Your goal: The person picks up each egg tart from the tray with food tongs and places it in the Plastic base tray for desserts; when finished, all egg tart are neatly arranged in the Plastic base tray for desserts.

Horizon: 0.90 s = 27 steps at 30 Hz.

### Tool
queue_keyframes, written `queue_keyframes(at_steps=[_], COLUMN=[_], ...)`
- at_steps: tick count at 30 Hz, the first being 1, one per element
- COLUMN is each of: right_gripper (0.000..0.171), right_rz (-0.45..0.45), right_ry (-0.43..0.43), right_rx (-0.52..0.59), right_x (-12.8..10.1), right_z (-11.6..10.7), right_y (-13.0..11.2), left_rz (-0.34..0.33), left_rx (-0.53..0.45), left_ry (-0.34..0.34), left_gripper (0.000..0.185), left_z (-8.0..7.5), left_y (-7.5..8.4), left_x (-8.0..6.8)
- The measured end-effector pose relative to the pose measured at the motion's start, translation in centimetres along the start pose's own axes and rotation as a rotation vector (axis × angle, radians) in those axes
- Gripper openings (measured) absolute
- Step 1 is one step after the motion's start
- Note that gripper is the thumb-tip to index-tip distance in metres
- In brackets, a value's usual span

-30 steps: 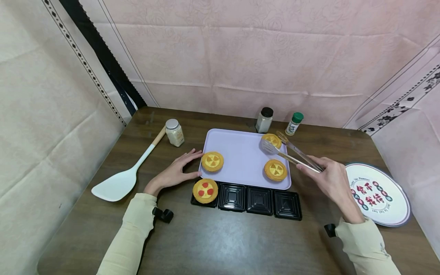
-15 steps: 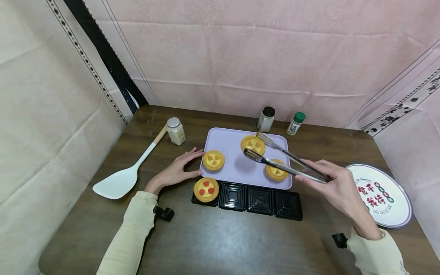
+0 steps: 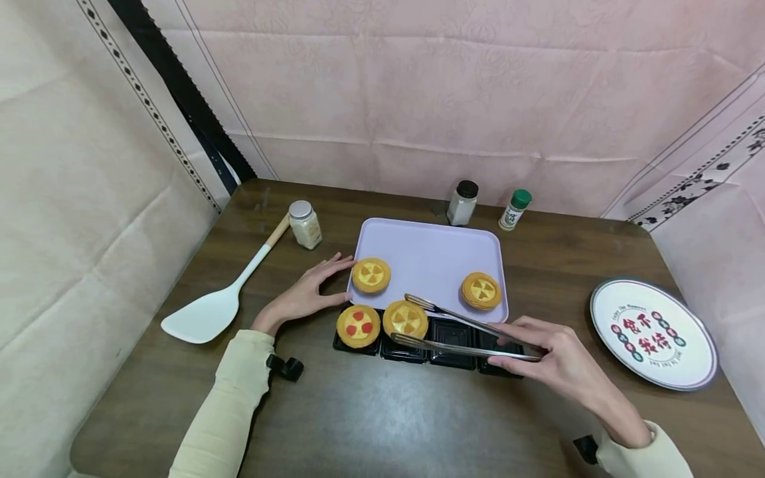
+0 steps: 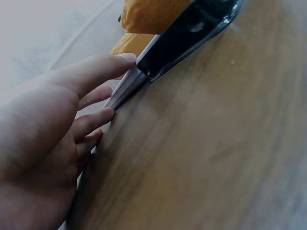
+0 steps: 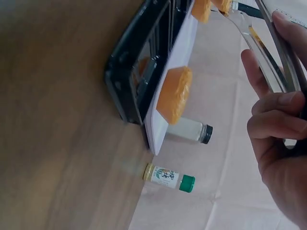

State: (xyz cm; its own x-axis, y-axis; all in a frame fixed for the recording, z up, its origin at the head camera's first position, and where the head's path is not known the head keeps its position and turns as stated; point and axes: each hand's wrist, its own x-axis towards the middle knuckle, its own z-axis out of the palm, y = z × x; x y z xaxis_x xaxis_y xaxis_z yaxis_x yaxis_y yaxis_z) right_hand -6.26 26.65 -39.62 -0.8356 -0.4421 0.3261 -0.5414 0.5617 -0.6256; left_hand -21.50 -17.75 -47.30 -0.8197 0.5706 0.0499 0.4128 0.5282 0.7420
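My left hand (image 3: 306, 292) lies at the left edge of a lavender tray (image 3: 427, 247), fingers extended; the left wrist view shows its fingertips (image 4: 125, 57) touching the rim. My right hand (image 3: 558, 355) grips metal tongs (image 3: 466, 349) near their back end. Between the tong tips sits a yellow-topped tart (image 3: 405, 318), over the second cell from the left of a black four-sided-cell tray (image 3: 452, 362). A tart with red spots (image 3: 358, 326) occupies the leftmost cell. Two yellow tarts lie on the lavender tray, one at left (image 3: 371, 275), one at right (image 3: 481, 291).
A white spatula (image 3: 206, 317) and a grey-capped jar (image 3: 305, 226) lie to the left. Behind the tray stand a black-capped shaker (image 3: 463, 203) and a green-capped bottle (image 3: 514, 210). A white plate (image 3: 654, 335) with red lettering is at right. Cloth walls surround the table.
My right hand has carried a tart in the tongs from the lavender tray's back right corner leftward and nearer, to the black tray's second cell. The left hand has stayed put.
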Motion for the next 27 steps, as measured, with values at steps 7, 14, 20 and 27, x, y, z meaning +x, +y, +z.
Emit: queue_keyframes(at_steps=[7,14,20,27], right_gripper=[0.043,0.044,0.043,0.047], right_rz=[0.014,-0.01,-0.024,0.011], right_ry=[-0.04,-0.033,-0.025,-0.018], right_rx=[-0.034,-0.065,-0.06,-0.051], right_x=[0.04,-0.34,-0.58,-0.49], right_z=[0.31,0.46,0.77,0.95], right_y=[-0.08,-0.03,0.21,0.04], left_rz=[-0.001,0.018,0.001,-0.017], left_rx=[0.009,0.006,0.006,0.007], left_ry=[0.002,0.003,0.002,0.0], left_gripper=[0.069,0.069,0.069,0.07], left_z=[-0.14,0.09,0.14,-0.06], left_y=[0.04,0.04,0.17,0.29], left_x=[0.08,0.26,0.07,-0.18])
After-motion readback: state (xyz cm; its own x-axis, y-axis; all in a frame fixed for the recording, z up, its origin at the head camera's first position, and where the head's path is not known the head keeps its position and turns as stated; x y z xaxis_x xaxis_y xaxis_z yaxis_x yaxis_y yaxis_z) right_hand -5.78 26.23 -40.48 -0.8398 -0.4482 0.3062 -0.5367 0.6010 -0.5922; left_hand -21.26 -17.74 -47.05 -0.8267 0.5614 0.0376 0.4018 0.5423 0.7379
